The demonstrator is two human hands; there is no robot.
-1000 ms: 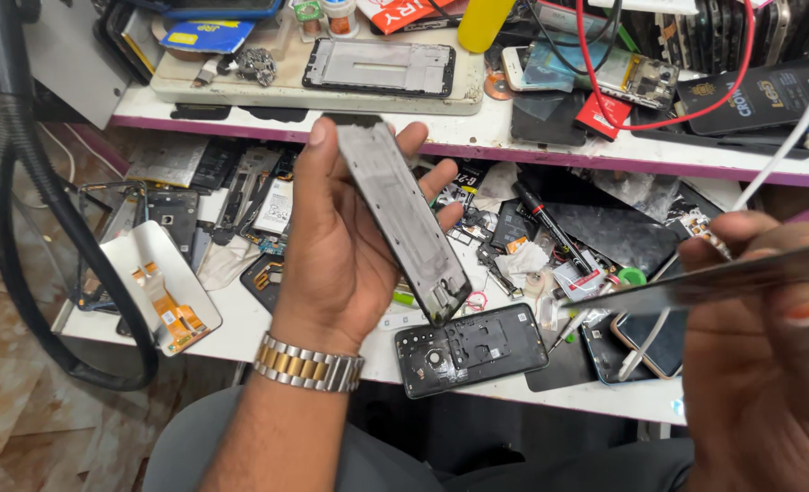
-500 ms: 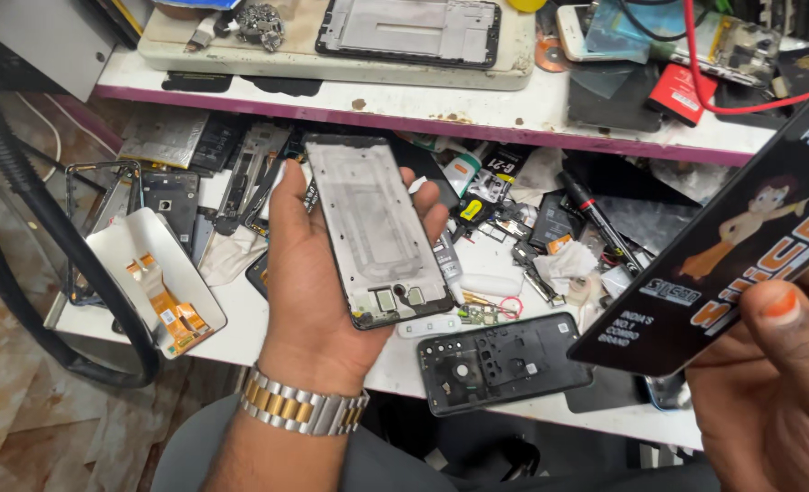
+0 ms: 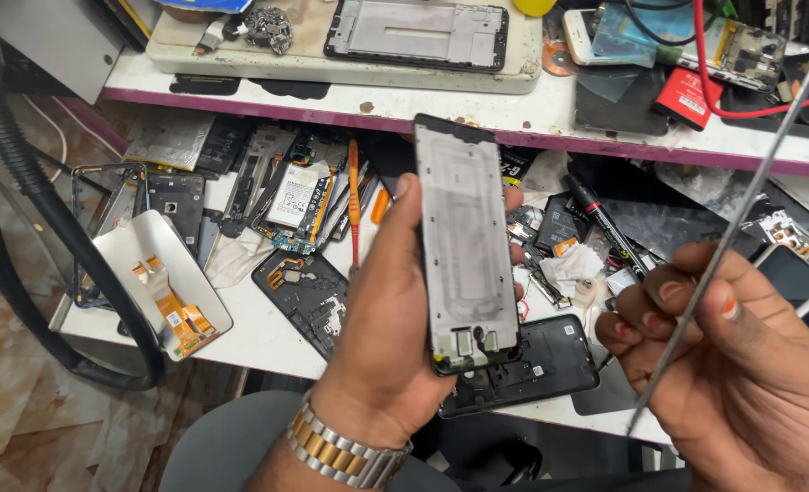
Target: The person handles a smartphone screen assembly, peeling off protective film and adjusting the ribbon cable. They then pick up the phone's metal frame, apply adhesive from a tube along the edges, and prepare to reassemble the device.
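Note:
My left hand (image 3: 381, 328) grips a bare phone middle frame (image 3: 466, 244), held upright with its grey metal inner side facing me and small contacts at its lower end. A steel and gold watch (image 3: 345, 448) circles that wrist. My right hand (image 3: 742, 364), at the lower right, pinches a thin flat card (image 3: 731, 244) that I see edge-on as a narrow grey strip slanting up to the right. The card sits apart from the frame, to its right.
A cluttered white bench (image 3: 267, 337) carries a black phone back cover (image 3: 536, 364) under the frame, another back cover (image 3: 309, 301), an orange screwdriver (image 3: 353, 200), a display with orange flex cable (image 3: 163, 282). A raised shelf (image 3: 477, 100) bears a second frame (image 3: 418, 32). A black hose (image 3: 30, 210) loops at left.
The frame has turned upright and risen in my left hand. The card in my right hand rotated from showing its printed black face to edge-on.

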